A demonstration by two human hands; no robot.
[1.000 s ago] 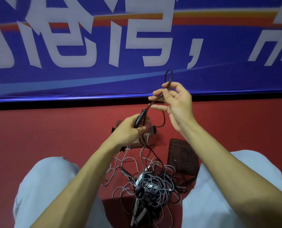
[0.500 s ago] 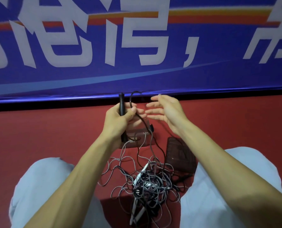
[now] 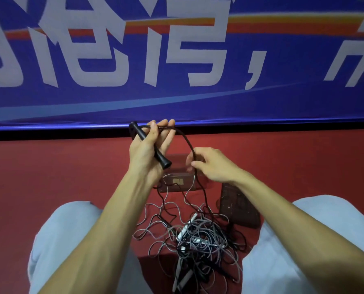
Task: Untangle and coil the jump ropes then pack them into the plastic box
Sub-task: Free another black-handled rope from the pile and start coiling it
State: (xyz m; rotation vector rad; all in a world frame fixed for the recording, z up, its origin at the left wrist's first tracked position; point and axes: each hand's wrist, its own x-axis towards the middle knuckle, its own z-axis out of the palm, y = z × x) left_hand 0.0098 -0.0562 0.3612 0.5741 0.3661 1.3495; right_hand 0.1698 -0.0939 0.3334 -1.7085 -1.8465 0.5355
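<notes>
My left hand (image 3: 149, 149) is raised in front of me, shut on a black jump rope handle (image 3: 149, 145) that lies slanted across its palm. The handle's black cord (image 3: 187, 141) arcs rightward from my fingertips into my right hand (image 3: 210, 164), which pinches it. From there the cord drops into a tangled pile of grey and black jump ropes (image 3: 198, 238) on the red floor between my knees. A clear plastic box (image 3: 176, 183) sits on the floor under my hands, partly hidden by them.
A dark translucent lid (image 3: 238, 209) lies on the red floor just right of the box. A blue banner (image 3: 176, 60) with large white characters stands upright close behind. My two knees in pale trousers (image 3: 66, 240) frame the pile.
My left hand has lifted and tilted the black handle. My right hand, open with spread fingers half a second ago, has dropped and closed on the black cord lower down.
</notes>
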